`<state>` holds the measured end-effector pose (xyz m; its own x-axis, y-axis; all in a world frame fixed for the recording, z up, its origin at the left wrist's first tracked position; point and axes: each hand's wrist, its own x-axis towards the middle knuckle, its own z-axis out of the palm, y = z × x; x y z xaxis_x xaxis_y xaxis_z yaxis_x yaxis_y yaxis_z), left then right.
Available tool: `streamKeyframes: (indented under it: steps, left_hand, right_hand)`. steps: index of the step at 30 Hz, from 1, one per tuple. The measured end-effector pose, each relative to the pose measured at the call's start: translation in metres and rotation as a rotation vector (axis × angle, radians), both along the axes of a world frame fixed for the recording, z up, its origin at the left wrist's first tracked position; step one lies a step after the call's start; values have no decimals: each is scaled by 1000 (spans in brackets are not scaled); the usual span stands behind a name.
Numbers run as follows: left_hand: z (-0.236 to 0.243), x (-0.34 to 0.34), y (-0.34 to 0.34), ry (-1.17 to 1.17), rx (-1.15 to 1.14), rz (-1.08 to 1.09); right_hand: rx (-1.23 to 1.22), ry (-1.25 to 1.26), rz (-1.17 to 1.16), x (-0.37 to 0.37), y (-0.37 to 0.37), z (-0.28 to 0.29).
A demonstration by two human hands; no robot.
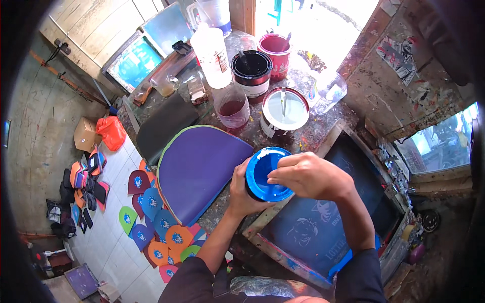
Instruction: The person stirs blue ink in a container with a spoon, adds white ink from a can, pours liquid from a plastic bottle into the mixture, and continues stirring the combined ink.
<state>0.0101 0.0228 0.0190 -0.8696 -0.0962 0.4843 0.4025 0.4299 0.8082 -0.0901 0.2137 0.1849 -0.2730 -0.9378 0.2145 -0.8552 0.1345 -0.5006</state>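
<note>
Blue ink coats the inside of a small tub (268, 174), gripped from below by the left hand (245, 194) above a paint-spattered desk (313, 134). The right hand (308, 177) rests on its rim, fingers (280, 177) curled closed (what they pinch cannot be seen). A purple pad (197, 169) lies just beside; a printing screen (323, 222) sits below.

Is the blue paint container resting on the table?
No, the left hand holds the blue paint container up above the printing screen, right hand at its rim.
</note>
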Motion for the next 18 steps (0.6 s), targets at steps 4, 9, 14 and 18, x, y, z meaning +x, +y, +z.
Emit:
streamKeyframes:
  steps: [4, 9, 14, 18]
  left_hand:
    - [-1, -2, 1, 25, 13, 3]
    - [9, -4, 4, 74, 1, 4]
    - [9, -2, -2, 116, -14, 26]
    - [7, -3, 3, 108, -7, 10]
  right_hand:
    - [-141, -44, -301, 13, 20, 41]
    - [-257, 117, -443, 31, 37, 83]
    - [-279, 161, -465, 41, 21, 76]
    - [-151, 11, -308, 38, 11, 24]
